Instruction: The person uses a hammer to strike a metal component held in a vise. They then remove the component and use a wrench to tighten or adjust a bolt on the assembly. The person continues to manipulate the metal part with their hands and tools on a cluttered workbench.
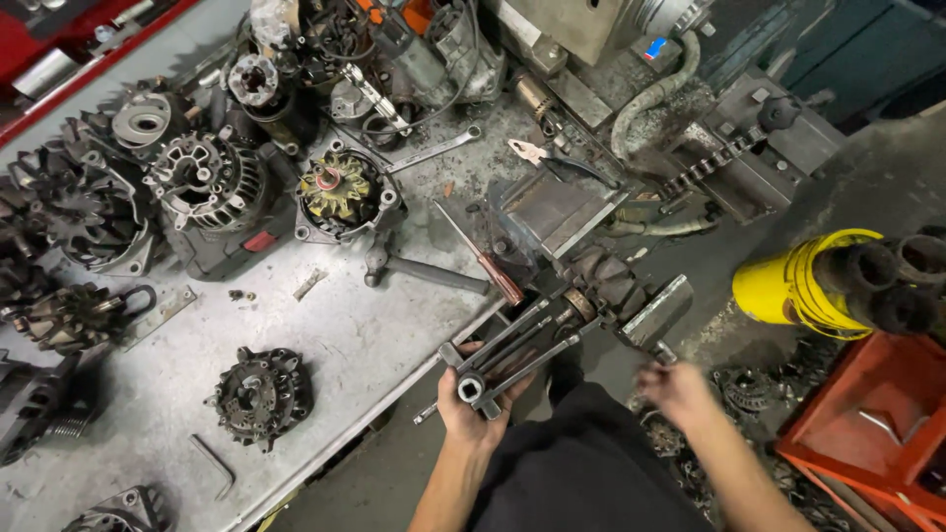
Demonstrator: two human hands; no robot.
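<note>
My left hand (478, 409) grips the head of a steel gear puller (512, 355) just off the workbench's front edge. The puller's arms reach up and right onto a dark rotor part (596, 286) clamped in a bench vise (552, 212). Over at the right, my right hand (675, 389) is closed around the end of the vise handle bar (658, 313); the hand is blurred.
The grey metal workbench (335, 335) carries several alternators and housings (212, 182), an open stator (345, 192), a rear cover (258, 394), a hammer (424, 271), a screwdriver (483, 258), a wrench (434, 150) and a hex key (215, 465). At the right stand a yellow cylinder (803, 281) and a red bin (872, 419).
</note>
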